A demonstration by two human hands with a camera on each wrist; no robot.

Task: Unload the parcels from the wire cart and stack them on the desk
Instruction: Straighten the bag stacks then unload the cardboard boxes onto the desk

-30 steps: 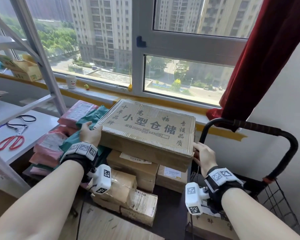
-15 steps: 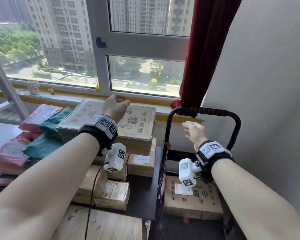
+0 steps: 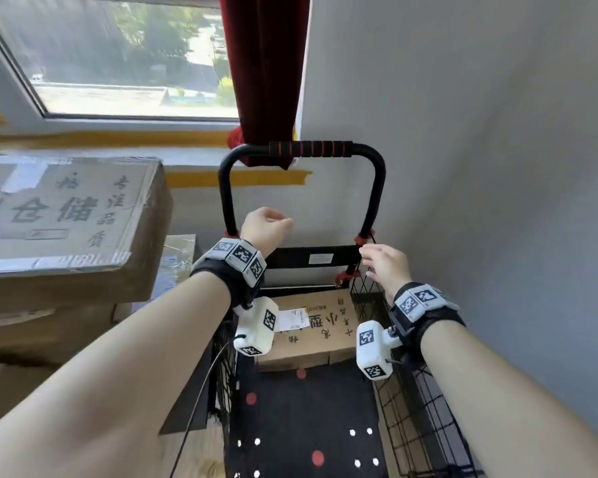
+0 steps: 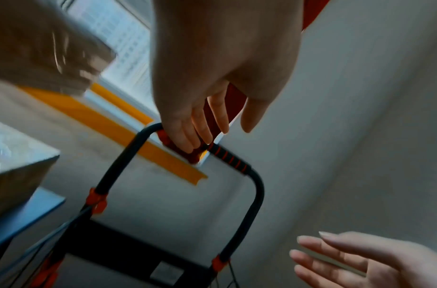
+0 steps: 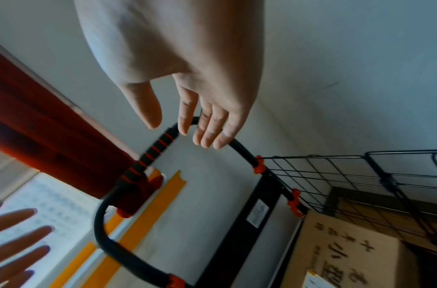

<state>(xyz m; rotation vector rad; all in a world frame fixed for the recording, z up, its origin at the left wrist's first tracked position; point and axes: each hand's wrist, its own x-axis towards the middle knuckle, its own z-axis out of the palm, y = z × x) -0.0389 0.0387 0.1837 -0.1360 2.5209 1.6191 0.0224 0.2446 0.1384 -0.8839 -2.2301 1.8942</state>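
Head view: both hands (image 3: 266, 227) (image 3: 385, 265) empty, fingers loose, above wire cart (image 3: 411, 391) parcel (image 3: 315, 326).

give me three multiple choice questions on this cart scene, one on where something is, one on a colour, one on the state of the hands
1. Where is the cardboard box with the white label?
A. inside the wire cart
B. on the window sill
C. in the left hand

2. What colour are the rings on the cart handle grip?
A. blue
B. red
C. green

3. How are the hands?
A. both gripping the box
B. the right hand gripping the handle
C. both empty, above the cart

Key:
1 A, the box lies on the cart's floor between its wire sides.
2 B, red rings band the black foam.
3 C, both wrist views show loose fingers holding nothing.
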